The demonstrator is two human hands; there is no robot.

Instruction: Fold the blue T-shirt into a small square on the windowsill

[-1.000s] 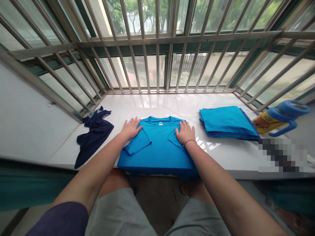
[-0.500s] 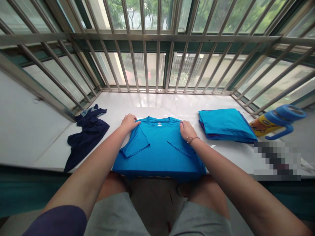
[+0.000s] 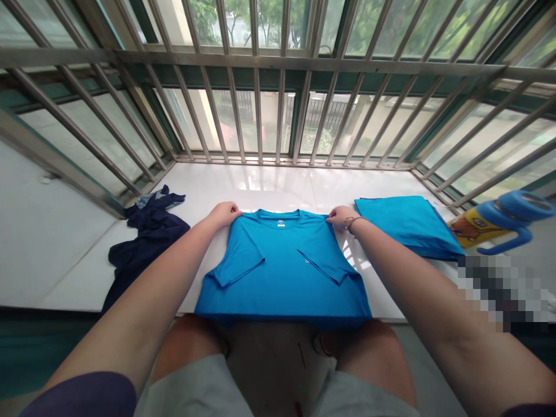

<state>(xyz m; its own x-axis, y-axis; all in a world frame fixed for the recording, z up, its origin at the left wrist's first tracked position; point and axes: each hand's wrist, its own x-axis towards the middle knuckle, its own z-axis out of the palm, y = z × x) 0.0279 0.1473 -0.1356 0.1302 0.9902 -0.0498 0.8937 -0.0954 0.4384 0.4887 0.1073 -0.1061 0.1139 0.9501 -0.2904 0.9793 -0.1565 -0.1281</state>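
Blue shirt [image 3: 282, 260] overhangs sill [image 3: 269, 185] edge; hands pinch shoulders.

both arms are bare from the upper arm down. a dark purple short sleeve [image 3: 82, 397] covers the left upper arm at the lower edge of the view. a thin bracelet [image 3: 353, 222] circles the right wrist. light grey shorts [image 3: 197, 388] cover the thighs, and the knees below them are bare.
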